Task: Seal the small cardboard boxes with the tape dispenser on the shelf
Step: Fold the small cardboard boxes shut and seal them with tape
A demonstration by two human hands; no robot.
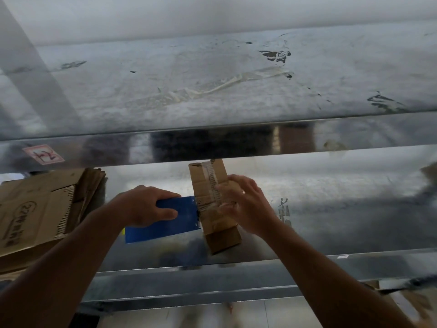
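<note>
Shelf (331, 197) of shiny metal carries a small cardboard box (214, 204) near the middle, closer to its front edge. The left hand (146, 207) is closed around a blue tape dispenser (163, 221), whose end touches the left side of the box. The right hand (246, 204) lies on the box top with fingers spread and slightly bent, pressing clear tape (212, 183). Flattened cartons (42, 209) are stacked at the left end of the shelf.
</note>
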